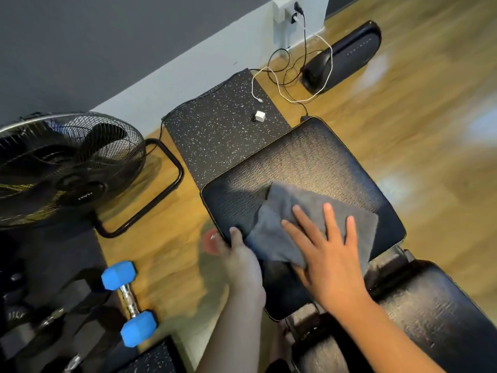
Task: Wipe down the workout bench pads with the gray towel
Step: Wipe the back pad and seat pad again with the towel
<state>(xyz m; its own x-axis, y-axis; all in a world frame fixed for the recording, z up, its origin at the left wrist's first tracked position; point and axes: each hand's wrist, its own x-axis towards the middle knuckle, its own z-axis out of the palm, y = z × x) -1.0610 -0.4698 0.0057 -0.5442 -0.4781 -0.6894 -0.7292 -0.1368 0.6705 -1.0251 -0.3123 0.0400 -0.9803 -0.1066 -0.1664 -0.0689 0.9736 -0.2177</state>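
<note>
Person stands over a black workout bench; the nearer seat pad (309,168) fills mid-frame, a second pad (435,313) lies lower right across a metal hinge gap. Gray towel (279,238) lies rumpled on the near half of the seat pad, one corner folded up toward the pad's middle. Right hand (328,251) pressed flat on the towel, fingers spread wide, palm down, gripping nothing. Left hand (236,251) at the pad's left edge, thumb on top of the pad just beside the towel, remaining fingers out of sight below the edge; it appears to clasp the pad edge, though I cannot tell how firmly. On the wood floor left of the bench: a blue-ended dumbbell (129,302), a black floor fan (64,168) tilted on its tube stand. A speckled rubber mat (215,130) beyond the pad carries a small white charger (260,115) and cable end. Black speaker (341,57) near the wall outlet.
</note>
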